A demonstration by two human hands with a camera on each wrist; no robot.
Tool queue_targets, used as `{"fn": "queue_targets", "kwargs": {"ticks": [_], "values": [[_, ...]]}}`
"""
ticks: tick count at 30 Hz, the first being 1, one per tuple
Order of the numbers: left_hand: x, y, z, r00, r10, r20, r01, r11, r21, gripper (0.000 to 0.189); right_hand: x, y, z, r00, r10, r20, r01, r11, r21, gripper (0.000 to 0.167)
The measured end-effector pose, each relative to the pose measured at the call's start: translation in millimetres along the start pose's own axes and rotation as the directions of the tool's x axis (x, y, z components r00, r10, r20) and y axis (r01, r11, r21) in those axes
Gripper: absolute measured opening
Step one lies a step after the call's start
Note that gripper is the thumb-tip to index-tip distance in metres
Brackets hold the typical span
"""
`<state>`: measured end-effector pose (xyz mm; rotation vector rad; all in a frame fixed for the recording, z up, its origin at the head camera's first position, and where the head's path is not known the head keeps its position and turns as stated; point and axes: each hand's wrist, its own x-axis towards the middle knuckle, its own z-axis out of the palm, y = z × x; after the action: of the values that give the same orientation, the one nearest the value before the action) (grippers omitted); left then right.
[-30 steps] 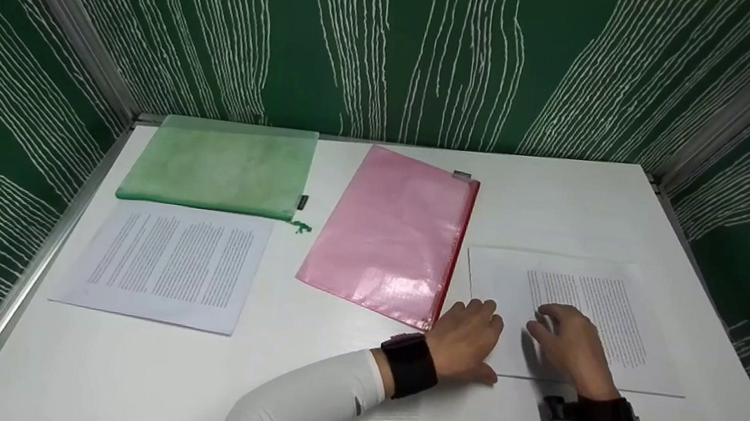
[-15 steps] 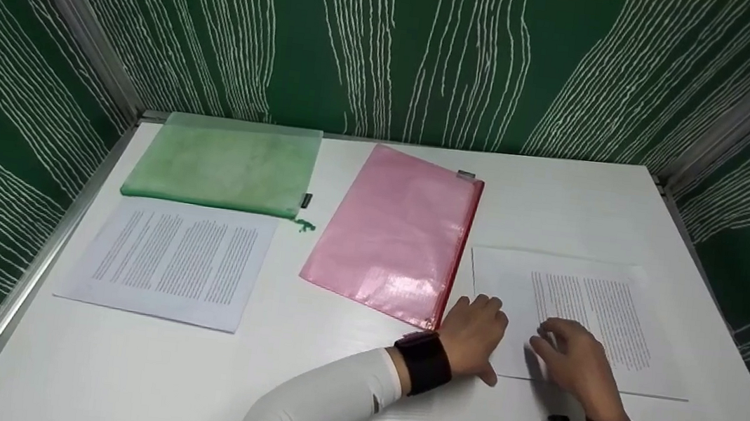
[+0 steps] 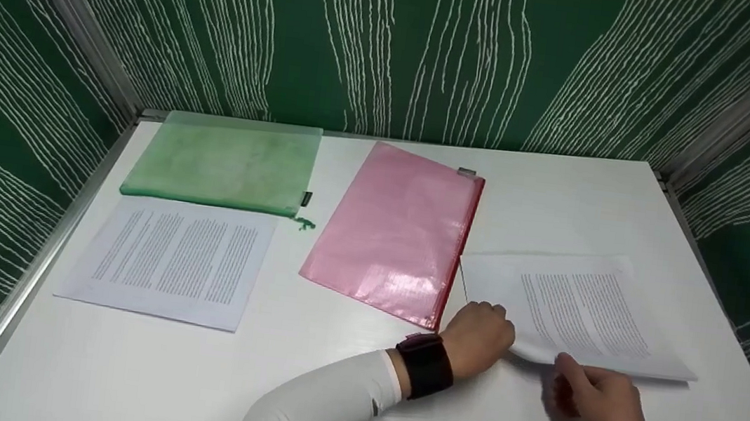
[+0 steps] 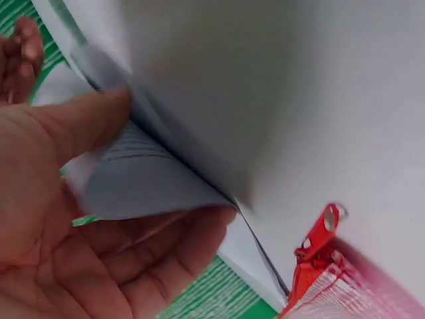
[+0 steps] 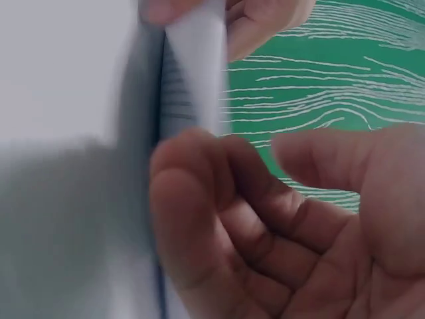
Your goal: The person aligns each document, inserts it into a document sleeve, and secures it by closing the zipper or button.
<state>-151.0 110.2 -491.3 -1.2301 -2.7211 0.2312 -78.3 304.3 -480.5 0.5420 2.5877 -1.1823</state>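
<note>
My left hand (image 3: 477, 339) holds the near left corner of a printed paper stack (image 3: 576, 304) on the right of the table. In the left wrist view, the paper (image 4: 149, 176) bends up between the thumb and the fingers. My right hand (image 3: 607, 406) is at the stack's near edge. From the right wrist, that hand (image 5: 265, 219) shows loosely curled fingers with the thumb apart and nothing between them. The fingers appear close beside the paper edge; whether they touch it cannot be told.
A pink zip folder (image 3: 393, 234) lies left of the stack, its red zip pull (image 4: 322, 232) near my left hand. Farther left are a green zip folder (image 3: 225, 165) and another printed paper stack (image 3: 171, 261). Green panels (image 3: 394, 43) border the white table (image 3: 137, 374).
My left hand has curled round the stack's corner and lifted it, and the stack has turned slightly. My right hand has moved off the printed page toward the near edge.
</note>
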Motion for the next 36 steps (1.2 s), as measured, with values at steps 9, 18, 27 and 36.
{"fn": "queue_targets", "kwargs": {"ticks": [9, 18, 27, 36], "values": [[-7.5, -2.1, -3.0, 0.998, 0.037, -0.059, -0.043, 0.993, -0.110, 0.010, 10.7, 6.7, 0.4, 0.993, -0.093, 0.075, 0.025, 0.775, 0.631, 0.073], [-27.4, 7.3, -4.8, 0.988, 0.112, -0.103, -0.126, 0.982, -0.142, 0.014, 12.9, -2.2, -1.6, 0.994, 0.050, -0.099, 0.027, 0.758, 0.651, 0.035], [-45.4, -23.4, -14.4, 0.947, 0.077, -0.311, -0.152, 0.962, -0.225, 0.008, -1.6, -36.8, -18.9, 0.932, -0.068, -0.356, 0.185, 0.934, 0.306, 0.051], [-71.9, -78.5, -31.2, 0.892, -0.329, -0.310, 0.078, 0.787, -0.612, 0.040, -6.6, -65.5, -33.0, 0.888, -0.384, -0.254, 0.455, 0.815, 0.358, 0.048]]}}
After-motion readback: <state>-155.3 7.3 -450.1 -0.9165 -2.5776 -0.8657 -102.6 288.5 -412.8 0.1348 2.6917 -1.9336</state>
